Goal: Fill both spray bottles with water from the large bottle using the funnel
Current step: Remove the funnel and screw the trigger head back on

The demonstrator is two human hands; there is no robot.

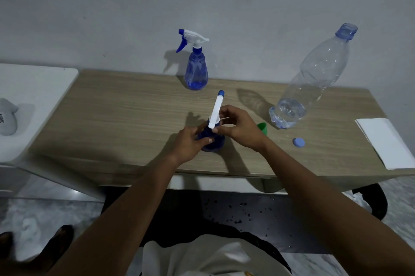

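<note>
**Spray head at the neck of the near bottle**

While the left hand [190, 141] wraps its fingers around the body of the near spray bottle [213, 141], the right hand [238, 127] pinches the white spray head [216, 111] at the bottle neck with closed fingers. The head stands on the neck, its blue nozzle tip pointing to the far side. Whether the head is fully seated cannot be told. The near spray bottle stands upright on the wooden surface [125, 105], close to its near edge.

The second spray bottle [195, 66] stands upright near the far edge of the surface, head fitted, well apart from both hands.

The large bottle [314, 78] stands at the right, uncapped, with water only in its lowest part. Its blue cap [298, 142] lies on the surface just near of it. The green funnel [262, 128] lies between the right hand and the large bottle, partly hidden by the hand.

A folded white paper towel [386, 141] lies at the right end of the surface.
</note>
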